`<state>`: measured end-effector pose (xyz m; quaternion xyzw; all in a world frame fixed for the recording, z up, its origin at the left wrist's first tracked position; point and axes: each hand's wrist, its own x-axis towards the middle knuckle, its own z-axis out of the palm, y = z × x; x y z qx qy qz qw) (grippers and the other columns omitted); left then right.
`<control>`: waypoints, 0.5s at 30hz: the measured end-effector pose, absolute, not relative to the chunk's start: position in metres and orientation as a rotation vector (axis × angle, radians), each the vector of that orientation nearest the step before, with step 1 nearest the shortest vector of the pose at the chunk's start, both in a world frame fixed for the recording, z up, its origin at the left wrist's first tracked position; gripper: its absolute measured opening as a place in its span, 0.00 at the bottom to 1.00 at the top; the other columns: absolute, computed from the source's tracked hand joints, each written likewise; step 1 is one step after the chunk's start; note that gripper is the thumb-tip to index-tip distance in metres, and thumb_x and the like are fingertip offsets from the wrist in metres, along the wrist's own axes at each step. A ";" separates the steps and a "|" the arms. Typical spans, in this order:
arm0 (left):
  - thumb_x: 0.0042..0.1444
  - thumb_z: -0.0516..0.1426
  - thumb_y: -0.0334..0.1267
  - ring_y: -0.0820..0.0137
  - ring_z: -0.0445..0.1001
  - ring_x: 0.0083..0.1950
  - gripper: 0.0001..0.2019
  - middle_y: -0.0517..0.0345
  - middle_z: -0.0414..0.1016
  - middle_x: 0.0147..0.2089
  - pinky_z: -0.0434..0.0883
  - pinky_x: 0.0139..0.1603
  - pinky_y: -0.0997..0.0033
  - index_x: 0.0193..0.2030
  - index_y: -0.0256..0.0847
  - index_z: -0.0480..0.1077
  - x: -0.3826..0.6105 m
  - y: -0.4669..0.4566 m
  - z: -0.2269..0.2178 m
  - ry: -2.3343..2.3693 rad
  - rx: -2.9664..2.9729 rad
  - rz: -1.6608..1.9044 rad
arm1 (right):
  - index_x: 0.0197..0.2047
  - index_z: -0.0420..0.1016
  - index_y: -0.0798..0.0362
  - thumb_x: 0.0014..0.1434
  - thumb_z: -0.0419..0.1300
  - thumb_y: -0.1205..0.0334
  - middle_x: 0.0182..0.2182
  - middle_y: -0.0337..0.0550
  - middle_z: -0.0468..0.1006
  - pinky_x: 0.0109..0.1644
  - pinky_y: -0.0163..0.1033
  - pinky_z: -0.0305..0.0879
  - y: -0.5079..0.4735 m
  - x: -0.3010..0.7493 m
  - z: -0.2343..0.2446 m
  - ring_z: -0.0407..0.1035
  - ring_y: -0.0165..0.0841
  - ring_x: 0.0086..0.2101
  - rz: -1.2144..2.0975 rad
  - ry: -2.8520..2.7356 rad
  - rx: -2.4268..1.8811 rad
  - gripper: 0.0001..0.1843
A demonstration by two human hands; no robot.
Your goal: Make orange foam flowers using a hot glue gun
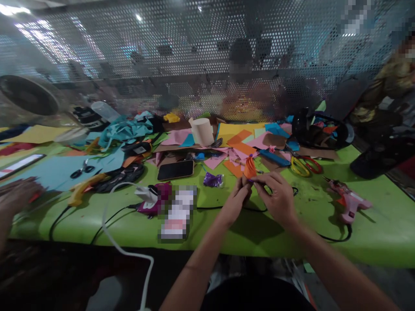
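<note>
My left hand (pixel 237 196) is closed on the lower end of an orange folded paper piece (pixel 249 167), which points upward and has a purple tip. My right hand (pixel 275 193) pinches at the base of the same piece, where a small bit of purple shows between the fingers. Both hands are over the green table (pixel 304 233). Just left of them lies a crumpled shiny purple wrapper (pixel 213 179). A black cable (pixel 210 208) runs along the table behind my wrists.
Phones, including a dark one (pixel 175 169), lie to the left. A pink glue gun (pixel 352 203) sits at right near yellow-handled scissors (pixel 300 167). A yellow glue gun (pixel 86 188) is left, near another person's hand (pixel 21 196). Paper scraps and a white roll (pixel 202 131) fill the back.
</note>
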<state>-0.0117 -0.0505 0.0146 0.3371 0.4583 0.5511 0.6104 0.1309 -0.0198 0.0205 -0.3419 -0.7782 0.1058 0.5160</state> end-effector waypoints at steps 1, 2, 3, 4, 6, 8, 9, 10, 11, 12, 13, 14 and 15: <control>0.51 0.65 0.42 0.72 0.68 0.41 0.15 0.58 0.72 0.40 0.68 0.43 0.76 0.44 0.42 0.72 -0.011 -0.051 0.016 1.051 0.752 1.274 | 0.42 0.79 0.48 0.64 0.61 0.67 0.36 0.43 0.81 0.45 0.43 0.71 -0.020 0.131 0.020 0.73 0.36 0.39 0.228 -1.876 -0.818 0.07; 0.51 0.66 0.43 0.71 0.69 0.43 0.16 0.57 0.73 0.43 0.68 0.45 0.76 0.45 0.42 0.72 -0.011 -0.051 0.017 1.044 0.729 1.277 | 0.42 0.79 0.48 0.64 0.61 0.68 0.36 0.43 0.81 0.45 0.43 0.71 -0.020 0.131 0.020 0.73 0.36 0.38 0.203 -1.883 -0.815 0.08; 0.51 0.66 0.45 0.71 0.70 0.44 0.17 0.56 0.74 0.44 0.69 0.45 0.75 0.46 0.42 0.72 -0.011 -0.052 0.017 1.036 0.716 1.278 | 0.42 0.79 0.48 0.63 0.60 0.68 0.36 0.43 0.81 0.45 0.43 0.71 -0.020 0.131 0.020 0.73 0.36 0.38 0.179 -1.892 -0.812 0.08; 0.51 0.66 0.46 0.70 0.71 0.44 0.18 0.55 0.74 0.44 0.69 0.45 0.75 0.47 0.42 0.72 -0.011 -0.052 0.016 1.027 0.715 1.274 | 0.42 0.79 0.48 0.63 0.60 0.69 0.36 0.42 0.81 0.44 0.43 0.71 -0.020 0.131 0.020 0.73 0.36 0.38 0.155 -1.901 -0.808 0.08; 0.53 0.64 0.51 0.70 0.71 0.42 0.20 0.55 0.74 0.40 0.70 0.43 0.74 0.48 0.42 0.72 -0.010 -0.051 0.015 1.010 0.736 1.263 | 0.43 0.79 0.47 0.64 0.60 0.69 0.36 0.42 0.81 0.44 0.43 0.71 -0.020 0.131 0.020 0.74 0.36 0.37 0.109 -1.920 -0.795 0.09; 0.53 0.63 0.54 0.70 0.71 0.40 0.22 0.56 0.73 0.37 0.69 0.41 0.74 0.49 0.41 0.72 -0.010 -0.051 0.014 1.014 0.751 1.258 | 0.44 0.79 0.47 0.64 0.60 0.70 0.36 0.42 0.82 0.44 0.43 0.71 -0.021 0.132 0.021 0.74 0.36 0.37 0.064 -1.943 -0.780 0.10; 0.53 0.64 0.54 0.70 0.71 0.40 0.23 0.57 0.73 0.37 0.69 0.41 0.73 0.49 0.41 0.72 -0.010 -0.051 0.014 1.025 0.748 1.254 | 0.44 0.78 0.48 0.64 0.59 0.70 0.36 0.43 0.82 0.44 0.43 0.71 -0.021 0.132 0.021 0.74 0.36 0.37 0.043 -1.952 -0.774 0.10; 0.52 0.64 0.55 0.69 0.71 0.41 0.23 0.56 0.73 0.36 0.69 0.41 0.73 0.49 0.41 0.72 -0.010 -0.051 0.014 1.040 0.740 1.253 | 0.45 0.78 0.48 0.64 0.60 0.70 0.36 0.43 0.82 0.44 0.43 0.71 -0.021 0.132 0.021 0.74 0.36 0.38 0.023 -1.959 -0.769 0.10; 0.52 0.64 0.55 0.68 0.71 0.41 0.23 0.56 0.73 0.36 0.68 0.41 0.73 0.48 0.40 0.72 -0.010 -0.051 0.016 1.058 0.726 1.254 | 0.45 0.78 0.49 0.64 0.60 0.70 0.36 0.43 0.82 0.44 0.43 0.71 -0.021 0.132 0.021 0.74 0.36 0.38 0.004 -1.966 -0.765 0.10; 0.51 0.65 0.54 0.67 0.71 0.41 0.23 0.55 0.73 0.36 0.68 0.41 0.72 0.47 0.40 0.72 -0.010 -0.051 0.017 1.076 0.709 1.254 | 0.45 0.78 0.49 0.64 0.60 0.70 0.36 0.43 0.82 0.45 0.43 0.71 -0.021 0.132 0.020 0.74 0.36 0.38 -0.012 -1.972 -0.763 0.09; 0.51 0.65 0.53 0.67 0.71 0.41 0.22 0.55 0.73 0.35 0.68 0.40 0.72 0.45 0.39 0.72 -0.010 -0.052 0.019 1.093 0.693 1.250 | 0.45 0.78 0.49 0.64 0.60 0.70 0.36 0.43 0.82 0.45 0.43 0.71 -0.021 0.132 0.020 0.74 0.36 0.38 -0.025 -1.977 -0.764 0.09; 0.51 0.65 0.53 0.67 0.71 0.40 0.21 0.54 0.73 0.35 0.68 0.40 0.72 0.44 0.39 0.72 -0.010 -0.052 0.021 1.107 0.677 1.249 | 0.45 0.78 0.49 0.64 0.60 0.70 0.36 0.44 0.82 0.45 0.44 0.71 -0.021 0.133 0.019 0.74 0.37 0.38 -0.033 -1.985 -0.765 0.09; 0.51 0.65 0.52 0.68 0.71 0.40 0.20 0.54 0.73 0.36 0.67 0.40 0.72 0.43 0.39 0.72 -0.010 -0.052 0.022 1.113 0.660 1.250 | 0.45 0.78 0.49 0.64 0.60 0.70 0.37 0.44 0.82 0.45 0.44 0.71 -0.021 0.133 0.019 0.74 0.37 0.38 -0.038 -1.995 -0.768 0.09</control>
